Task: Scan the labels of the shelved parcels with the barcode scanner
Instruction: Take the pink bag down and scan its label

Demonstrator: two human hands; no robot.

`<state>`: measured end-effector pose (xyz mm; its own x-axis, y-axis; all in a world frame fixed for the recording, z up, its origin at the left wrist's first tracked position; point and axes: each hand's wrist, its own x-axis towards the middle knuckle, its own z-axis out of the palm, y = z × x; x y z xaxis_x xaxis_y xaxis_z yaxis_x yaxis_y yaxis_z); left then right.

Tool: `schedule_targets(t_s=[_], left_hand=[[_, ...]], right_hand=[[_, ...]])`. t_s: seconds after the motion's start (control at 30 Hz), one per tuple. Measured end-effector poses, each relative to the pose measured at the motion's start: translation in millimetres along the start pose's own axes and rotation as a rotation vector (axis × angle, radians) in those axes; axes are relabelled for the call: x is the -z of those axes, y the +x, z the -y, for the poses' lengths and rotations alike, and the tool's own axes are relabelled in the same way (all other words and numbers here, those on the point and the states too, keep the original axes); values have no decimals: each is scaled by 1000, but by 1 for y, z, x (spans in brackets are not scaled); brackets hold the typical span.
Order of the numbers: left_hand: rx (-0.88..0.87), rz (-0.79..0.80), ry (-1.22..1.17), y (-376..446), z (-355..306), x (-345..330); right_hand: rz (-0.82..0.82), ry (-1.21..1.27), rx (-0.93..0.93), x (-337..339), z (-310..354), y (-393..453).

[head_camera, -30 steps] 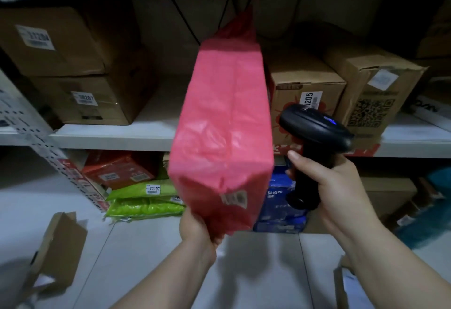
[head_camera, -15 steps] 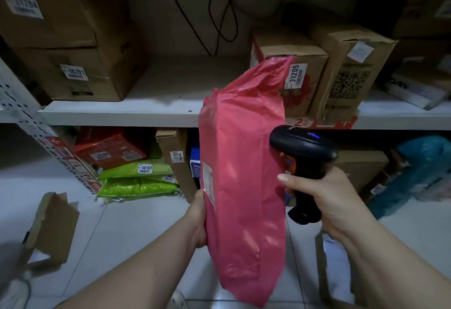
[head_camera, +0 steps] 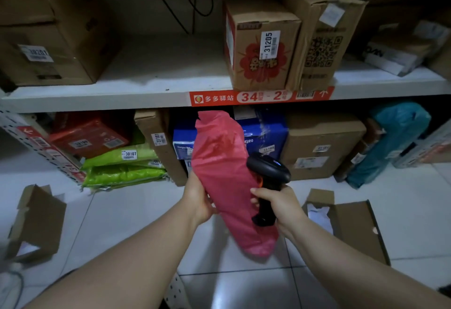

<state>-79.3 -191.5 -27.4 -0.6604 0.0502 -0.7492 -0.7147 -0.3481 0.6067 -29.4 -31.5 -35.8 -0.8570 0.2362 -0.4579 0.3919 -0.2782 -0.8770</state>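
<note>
My left hand [head_camera: 199,199] grips a pink plastic mailer parcel [head_camera: 224,174] by its left edge, held tilted in front of the bottom shelf. My right hand [head_camera: 280,207] holds a black barcode scanner [head_camera: 268,169] by its handle, head close against the parcel's right side. No label shows on the pink parcel's visible face. Labelled parcels sit behind: a brown box marked 31205 [head_camera: 261,47] on the white shelf [head_camera: 151,96], a narrow box marked 31101 [head_camera: 158,142], a blue box [head_camera: 266,138] and green bags marked 30107 [head_camera: 122,162] below.
Open empty cartons lie on the tiled floor at left [head_camera: 36,221] and right [head_camera: 349,225]. A teal bag [head_camera: 390,142] leans at the lower right. More brown boxes fill the shelf at left [head_camera: 48,57] and right [head_camera: 322,40]. Black cables hang behind.
The pink parcel has come down from in front of the upper shelf to the bottom shelf level and turned. The scanner hand followed it down, staying at its right side.
</note>
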Motion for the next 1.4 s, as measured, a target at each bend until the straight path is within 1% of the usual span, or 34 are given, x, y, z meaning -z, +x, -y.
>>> schedule_targets(t_s=[0.1, 0.17, 0.2, 0.3, 0.33, 0.47, 0.57, 0.6, 0.7, 0.73, 0.8, 0.9, 1.0, 1.2, 1.33, 1.4], left_hand=[[-25, -47, 4, 11, -5, 2], [-8, -29, 67, 14, -6, 0], [20, -6, 155, 11, -3, -3], [175, 60, 516, 1, 16, -13], [197, 65, 610, -1, 22, -15], [62, 36, 882, 15, 32, -15], [33, 42, 1011, 19, 33, -13], [17, 27, 1099, 17, 34, -13], [-65, -49, 1489, 14, 27, -17], [-79, -50, 1572, 10, 25, -19], [-65, -32, 1650, 4, 22, -24], [-34, -18, 1625, 0, 22, -33], [-16, 15, 1484, 1, 26, -38], [43, 18, 1256, 10, 31, -38], [73, 80, 1129, 16, 34, -36], [102, 97, 1121, 19, 36, -34]], right_hand=[[25, 47, -77, 5, -15, 2], [18, 59, -131, 10, -22, 7], [10, 36, -163, 13, -25, 9], [9, -80, -263, 19, -40, 11], [11, -101, -289, 19, -46, 11], [-9, -105, -314, 16, -52, 10], [-16, -80, -291, 17, -44, 7], [-23, -74, -278, 17, -42, 4], [-45, -84, -238, 18, -40, 1], [-50, -89, -229, 18, -40, 0], [-64, -108, -211, 18, -39, -5], [-102, -129, -192, 20, -39, -12], [-133, -171, -203, 21, -36, -20], [-77, -152, -306, 19, -35, -31], [-95, -308, -295, 19, -35, -34], [-112, -332, -289, 19, -32, -34]])
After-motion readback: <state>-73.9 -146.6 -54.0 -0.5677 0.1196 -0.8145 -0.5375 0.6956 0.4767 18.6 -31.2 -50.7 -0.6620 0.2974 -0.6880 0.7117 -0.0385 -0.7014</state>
